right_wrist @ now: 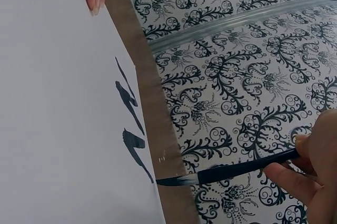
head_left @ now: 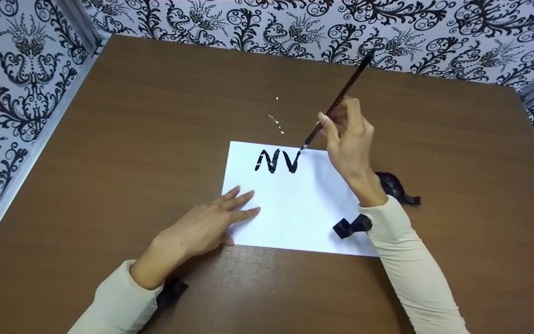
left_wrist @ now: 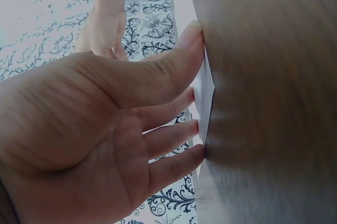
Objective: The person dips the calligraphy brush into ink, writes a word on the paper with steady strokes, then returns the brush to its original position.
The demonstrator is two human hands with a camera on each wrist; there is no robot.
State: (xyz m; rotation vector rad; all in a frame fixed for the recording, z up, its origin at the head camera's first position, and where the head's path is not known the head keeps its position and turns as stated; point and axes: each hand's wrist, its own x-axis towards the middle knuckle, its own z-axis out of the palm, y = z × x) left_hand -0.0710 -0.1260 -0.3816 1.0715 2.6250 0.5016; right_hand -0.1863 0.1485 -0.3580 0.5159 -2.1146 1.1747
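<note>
The head view looks down from the near side onto the white rectangular paper sheet (head_left: pixel 290 208) both close wrist views share.

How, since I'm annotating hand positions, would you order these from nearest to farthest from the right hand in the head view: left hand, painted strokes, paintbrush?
From the right hand:
1. Paintbrush: held in that hand.
2. Painted strokes: to its left, along the paper's far edge.
3. Left hand: farther left, at the paper's left edge.
</note>
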